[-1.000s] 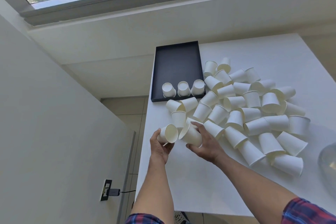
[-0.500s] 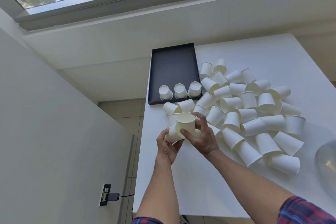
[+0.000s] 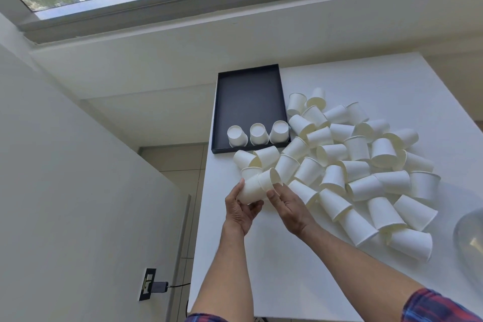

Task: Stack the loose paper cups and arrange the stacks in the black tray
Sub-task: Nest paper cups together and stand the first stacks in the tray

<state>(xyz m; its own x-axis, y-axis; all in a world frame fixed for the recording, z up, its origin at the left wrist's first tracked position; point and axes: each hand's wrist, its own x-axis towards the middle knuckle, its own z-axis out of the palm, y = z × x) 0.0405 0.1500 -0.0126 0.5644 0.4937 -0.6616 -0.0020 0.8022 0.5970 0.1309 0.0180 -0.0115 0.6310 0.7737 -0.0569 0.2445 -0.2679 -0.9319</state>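
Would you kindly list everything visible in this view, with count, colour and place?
black tray: one, black, table's far left corner.
cups in tray: three, white, along its near edge.
loose cups: dozens, white, heaped right of the tray.
held cups: two, white, nested, above the table's left edge.
table: one, white.
wall socket: one, black, lower left.
left hand: grips the outer cup.
right hand: holds the inner cup.

A second ago the left hand (image 3: pixel 241 208) and right hand (image 3: pixel 286 206) each held a separate paper cup apart. Now the right hand's cup (image 3: pixel 269 180) has been pushed partway into the mouth of the left hand's cup (image 3: pixel 249 191), the pair lying tilted between both hands.
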